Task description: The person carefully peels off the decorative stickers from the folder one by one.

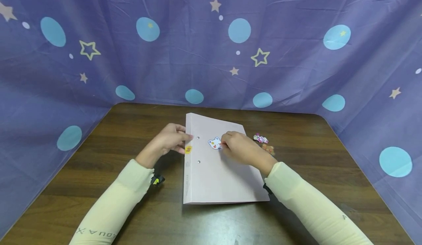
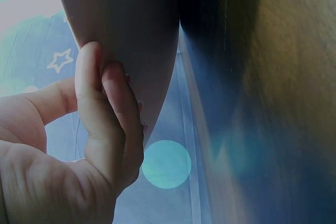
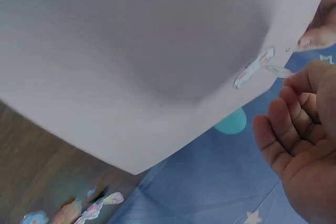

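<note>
A pale pink folder [image 1: 227, 181] with two metal rivets lies on the table, its spine side to the left and raised off the tabletop. My left hand [image 1: 171, 138] grips that spine, thumb on the cover and fingers [image 2: 123, 108] underneath. On the cover is a white bear-face sticker [image 1: 214, 143]. Beside it, my right hand [image 1: 240, 147] pinches a small see-through piece [image 3: 278, 71] with a pinkish end between thumb and index finger. The piece overlaps the sticker's edge in the right wrist view. A small yellow-orange sticker [image 1: 188, 149] sits on the spine.
Right of the folder on the brown wooden table [image 1: 329, 179] lie a pink-and-white sticker [image 1: 261, 138] and a brown bear-like sticker [image 1: 268, 149]. A blue one [image 3: 34, 217] shows near them in the right wrist view. A purple-blue curtain [image 1: 197, 54] with stars hangs behind.
</note>
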`<action>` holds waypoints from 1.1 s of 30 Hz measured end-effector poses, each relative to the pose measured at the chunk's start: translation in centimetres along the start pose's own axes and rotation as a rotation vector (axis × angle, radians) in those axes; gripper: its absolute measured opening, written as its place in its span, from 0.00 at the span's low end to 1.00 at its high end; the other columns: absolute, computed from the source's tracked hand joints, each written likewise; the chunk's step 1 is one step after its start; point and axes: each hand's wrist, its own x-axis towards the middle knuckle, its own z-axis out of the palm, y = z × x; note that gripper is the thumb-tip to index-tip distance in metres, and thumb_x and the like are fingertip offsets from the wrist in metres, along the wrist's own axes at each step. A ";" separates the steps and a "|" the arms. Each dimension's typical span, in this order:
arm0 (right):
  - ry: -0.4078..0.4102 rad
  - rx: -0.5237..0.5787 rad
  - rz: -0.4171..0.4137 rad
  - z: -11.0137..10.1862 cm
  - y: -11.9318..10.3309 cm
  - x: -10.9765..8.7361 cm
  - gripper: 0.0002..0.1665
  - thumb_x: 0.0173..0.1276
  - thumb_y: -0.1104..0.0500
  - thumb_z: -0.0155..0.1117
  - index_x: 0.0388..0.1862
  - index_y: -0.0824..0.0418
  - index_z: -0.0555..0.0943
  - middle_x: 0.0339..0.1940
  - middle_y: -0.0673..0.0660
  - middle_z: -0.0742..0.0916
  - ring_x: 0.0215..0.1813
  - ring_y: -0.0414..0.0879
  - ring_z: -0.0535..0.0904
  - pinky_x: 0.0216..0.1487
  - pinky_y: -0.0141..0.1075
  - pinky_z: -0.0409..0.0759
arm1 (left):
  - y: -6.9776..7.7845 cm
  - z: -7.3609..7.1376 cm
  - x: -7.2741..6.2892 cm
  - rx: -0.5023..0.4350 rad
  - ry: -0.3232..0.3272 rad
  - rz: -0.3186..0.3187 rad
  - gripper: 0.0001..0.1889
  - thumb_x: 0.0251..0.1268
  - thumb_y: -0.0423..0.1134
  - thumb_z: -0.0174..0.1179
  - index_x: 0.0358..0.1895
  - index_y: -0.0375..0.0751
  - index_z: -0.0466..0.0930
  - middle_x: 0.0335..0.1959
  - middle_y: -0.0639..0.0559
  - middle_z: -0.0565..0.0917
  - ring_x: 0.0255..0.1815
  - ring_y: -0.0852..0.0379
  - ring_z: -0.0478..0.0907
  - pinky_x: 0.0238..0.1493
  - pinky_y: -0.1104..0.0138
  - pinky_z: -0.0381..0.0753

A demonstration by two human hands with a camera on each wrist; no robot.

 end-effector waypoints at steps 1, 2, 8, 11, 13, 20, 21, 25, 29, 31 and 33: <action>0.005 0.003 0.009 -0.1 0.2 -0.1 0.07 0.70 0.66 0.65 0.31 0.58 0.78 0.28 0.49 0.79 0.32 0.42 0.71 0.32 0.33 0.76 | 0.0 0.0 0.0 0.002 -0.001 0.000 0.26 0.71 0.31 0.63 0.66 0.23 0.66 0.46 0.34 0.84 0.35 0.49 0.87 0.35 0.59 0.92; 0.009 0.008 0.019 -0.1 0.5 -0.1 0.07 0.69 0.66 0.65 0.31 0.58 0.78 0.28 0.49 0.79 0.32 0.42 0.72 0.32 0.33 0.76 | 0.0 0.0 0.0 0.004 -0.001 -0.001 0.26 0.71 0.31 0.63 0.66 0.23 0.66 0.46 0.33 0.84 0.35 0.49 0.87 0.35 0.59 0.92; 0.007 -0.024 0.082 -0.7 2.6 -0.8 0.06 0.68 0.68 0.63 0.31 0.60 0.78 0.28 0.50 0.79 0.32 0.43 0.73 0.32 0.35 0.77 | 0.1 0.0 0.0 0.009 -0.001 -0.004 0.26 0.71 0.31 0.63 0.66 0.23 0.66 0.47 0.33 0.84 0.35 0.49 0.86 0.34 0.59 0.92; -0.011 -0.066 0.103 -0.9 3.9 -1.3 0.04 0.69 0.68 0.63 0.33 0.63 0.80 0.30 0.52 0.81 0.34 0.45 0.75 0.35 0.37 0.79 | 0.1 0.1 0.0 0.005 0.003 -0.007 0.26 0.71 0.31 0.63 0.67 0.23 0.66 0.46 0.34 0.83 0.34 0.49 0.86 0.34 0.59 0.92; -0.028 -0.089 0.120 -1.0 5.0 -1.7 0.02 0.69 0.67 0.63 0.35 0.64 0.80 0.31 0.53 0.82 0.35 0.47 0.77 0.37 0.39 0.81 | 0.1 0.1 0.0 0.001 0.004 -0.007 0.27 0.71 0.31 0.63 0.67 0.23 0.66 0.46 0.34 0.83 0.34 0.50 0.85 0.33 0.60 0.92; -0.110 -0.174 0.193 -1.8 8.2 -3.1 0.03 0.72 0.65 0.65 0.38 0.66 0.81 0.34 0.55 0.84 0.40 0.52 0.82 0.43 0.42 0.87 | 0.2 0.0 -0.1 -0.002 0.002 -0.007 0.28 0.71 0.31 0.63 0.68 0.23 0.64 0.46 0.34 0.83 0.34 0.50 0.85 0.32 0.61 0.92; -0.120 -0.194 0.197 -1.9 8.6 -3.2 0.04 0.72 0.65 0.66 0.38 0.66 0.81 0.34 0.56 0.84 0.40 0.52 0.82 0.44 0.42 0.87 | 0.2 0.0 -0.1 -0.001 0.003 -0.007 0.28 0.71 0.31 0.63 0.69 0.23 0.64 0.46 0.34 0.83 0.34 0.50 0.85 0.32 0.61 0.92; -0.150 -0.281 0.211 -2.1 10.2 -3.8 0.06 0.70 0.65 0.67 0.38 0.68 0.80 0.34 0.58 0.84 0.39 0.55 0.82 0.44 0.45 0.87 | 0.1 -0.1 0.0 -0.001 0.000 -0.009 0.29 0.71 0.31 0.63 0.69 0.23 0.64 0.47 0.33 0.83 0.34 0.50 0.85 0.31 0.61 0.92; -0.175 -0.338 0.214 -2.1 11.5 -4.2 0.06 0.70 0.65 0.65 0.39 0.70 0.80 0.35 0.61 0.85 0.40 0.58 0.82 0.45 0.48 0.88 | 0.1 -0.1 0.0 0.000 0.000 -0.007 0.28 0.71 0.32 0.63 0.68 0.23 0.64 0.46 0.34 0.83 0.34 0.51 0.85 0.31 0.62 0.92; -0.186 -0.338 0.226 -2.1 11.9 -4.5 0.06 0.71 0.65 0.64 0.39 0.70 0.80 0.35 0.62 0.85 0.40 0.58 0.82 0.44 0.49 0.88 | 0.1 0.0 0.0 -0.001 -0.002 -0.004 0.28 0.71 0.31 0.63 0.68 0.23 0.65 0.45 0.35 0.83 0.33 0.51 0.84 0.30 0.62 0.91; -0.203 -0.329 0.239 -2.1 12.1 -4.7 0.06 0.71 0.66 0.63 0.39 0.70 0.80 0.35 0.62 0.85 0.40 0.58 0.82 0.44 0.49 0.88 | 0.2 0.0 0.0 -0.002 -0.002 -0.003 0.27 0.71 0.31 0.63 0.68 0.23 0.65 0.45 0.35 0.83 0.33 0.51 0.84 0.30 0.63 0.91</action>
